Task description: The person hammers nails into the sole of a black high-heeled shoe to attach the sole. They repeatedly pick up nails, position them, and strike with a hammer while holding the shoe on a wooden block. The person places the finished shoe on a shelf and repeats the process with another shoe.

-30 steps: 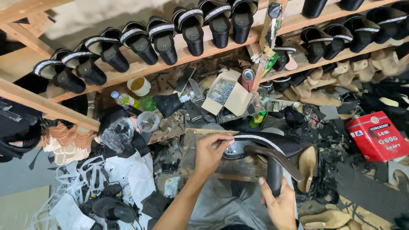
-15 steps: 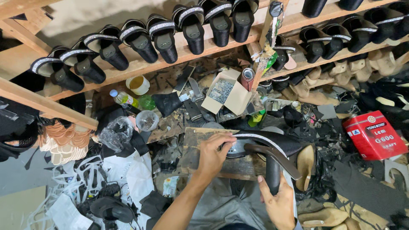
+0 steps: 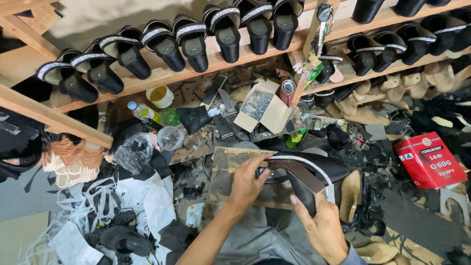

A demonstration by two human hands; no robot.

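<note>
At the far left, a stack of tan cut-out insoles [image 3: 71, 159] is seen under a slanting wooden shelf [image 3: 54, 118], and white offcut strips [image 3: 73, 216] are strewn below it. Along the upper shelf [image 3: 162, 73], a row of black high-heeled mules with glittering straps [image 3: 162, 41] is ranged, toes upward. Further in, a clear plastic bottle [image 3: 140, 112], a small white tub [image 3: 160, 96] and an open cardboard box of small metal pieces [image 3: 262, 107] are set on the cluttered bench.

At the middle, a worn wooden block [image 3: 230, 169] is lain across the lap. The left hand [image 3: 248, 182] is curled around the toe end of a black high-heeled shoe [image 3: 314, 172], with the fingertips pressed on its edge over the block. The shoe is held sole upward, its brown sole and white rim shown, just right of the block. The right hand [image 3: 321, 225] is closed around the black heel from below, thumb laid along it.

At the right, a red rectangular tin [image 3: 429, 159] is rested among black scraps, and tan shoe lasts [image 3: 363, 100] are piled under the shelf.
</note>
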